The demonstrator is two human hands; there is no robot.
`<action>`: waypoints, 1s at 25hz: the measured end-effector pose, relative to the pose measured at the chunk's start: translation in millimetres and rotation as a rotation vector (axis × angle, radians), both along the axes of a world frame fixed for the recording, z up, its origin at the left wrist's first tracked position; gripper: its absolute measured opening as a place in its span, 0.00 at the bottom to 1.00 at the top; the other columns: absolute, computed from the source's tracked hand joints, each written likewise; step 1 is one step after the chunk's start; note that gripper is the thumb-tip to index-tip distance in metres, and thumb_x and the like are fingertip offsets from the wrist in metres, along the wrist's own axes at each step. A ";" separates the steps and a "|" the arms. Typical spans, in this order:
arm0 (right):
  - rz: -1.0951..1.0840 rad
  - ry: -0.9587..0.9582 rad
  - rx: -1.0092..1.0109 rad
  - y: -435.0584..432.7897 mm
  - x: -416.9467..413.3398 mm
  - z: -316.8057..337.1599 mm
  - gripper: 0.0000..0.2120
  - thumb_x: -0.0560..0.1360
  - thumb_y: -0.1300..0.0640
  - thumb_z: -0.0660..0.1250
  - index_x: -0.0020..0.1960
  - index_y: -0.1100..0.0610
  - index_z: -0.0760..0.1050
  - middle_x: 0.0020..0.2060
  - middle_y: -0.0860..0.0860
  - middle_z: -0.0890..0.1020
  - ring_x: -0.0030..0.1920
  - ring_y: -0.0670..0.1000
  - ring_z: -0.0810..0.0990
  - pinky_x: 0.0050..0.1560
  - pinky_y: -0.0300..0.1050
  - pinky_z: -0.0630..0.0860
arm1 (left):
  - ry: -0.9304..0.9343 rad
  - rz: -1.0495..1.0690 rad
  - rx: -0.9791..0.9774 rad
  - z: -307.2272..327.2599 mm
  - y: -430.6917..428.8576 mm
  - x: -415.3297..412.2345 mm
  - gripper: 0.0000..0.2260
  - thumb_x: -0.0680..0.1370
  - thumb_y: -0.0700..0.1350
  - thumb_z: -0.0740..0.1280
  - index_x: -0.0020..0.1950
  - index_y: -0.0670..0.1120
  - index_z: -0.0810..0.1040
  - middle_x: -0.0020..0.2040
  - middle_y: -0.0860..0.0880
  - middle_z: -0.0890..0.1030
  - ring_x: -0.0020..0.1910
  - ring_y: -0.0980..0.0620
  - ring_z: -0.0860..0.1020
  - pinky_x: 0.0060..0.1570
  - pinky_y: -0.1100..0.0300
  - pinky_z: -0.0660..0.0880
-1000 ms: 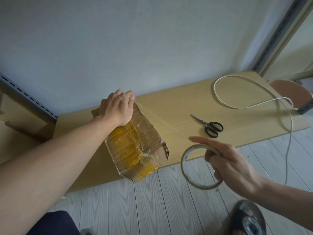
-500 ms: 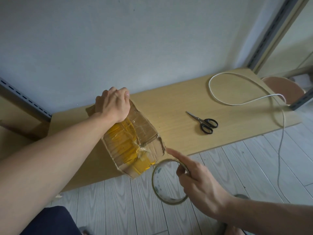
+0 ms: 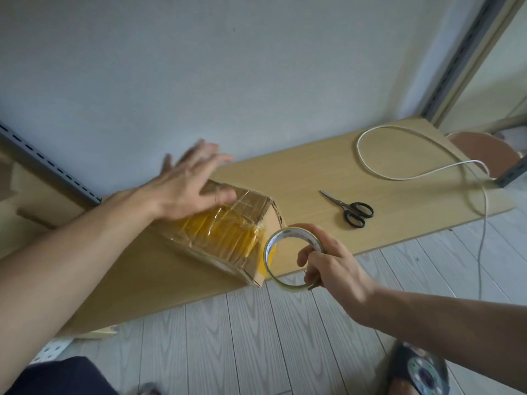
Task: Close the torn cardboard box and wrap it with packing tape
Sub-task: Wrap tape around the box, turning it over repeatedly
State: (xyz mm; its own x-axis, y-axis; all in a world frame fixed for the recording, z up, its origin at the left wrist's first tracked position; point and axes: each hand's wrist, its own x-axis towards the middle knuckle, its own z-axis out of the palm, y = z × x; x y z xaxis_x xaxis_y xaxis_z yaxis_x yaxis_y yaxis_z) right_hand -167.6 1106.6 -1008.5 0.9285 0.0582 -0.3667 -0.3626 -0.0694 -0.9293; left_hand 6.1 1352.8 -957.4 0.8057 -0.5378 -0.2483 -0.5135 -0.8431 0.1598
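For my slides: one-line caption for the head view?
Left hand spread over a taped cardboard box while the right hand holds a tape roll at its end.

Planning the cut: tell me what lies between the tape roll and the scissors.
Only bare wooden board lies between the tape roll and scissors, per the head view.

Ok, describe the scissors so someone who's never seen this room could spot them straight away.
Find the long light wooden board lying along the foot of the pale wall. On it, right of the taped cardboard box and nearer than the loop of white cable, lie the scissors. They are the only small metal tool there, with black handles and the blades together.
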 end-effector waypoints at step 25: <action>0.177 0.077 -0.063 -34.2 31.9 29.0 0.33 0.64 0.60 0.58 0.66 0.38 0.72 0.39 0.57 0.72 0.35 0.52 0.68 0.33 0.47 0.67 | -0.188 -0.069 0.176 -39.9 -32.4 -12.5 0.62 0.57 0.83 0.62 0.79 0.60 0.34 0.78 0.45 0.56 0.74 0.43 0.59 0.69 0.42 0.57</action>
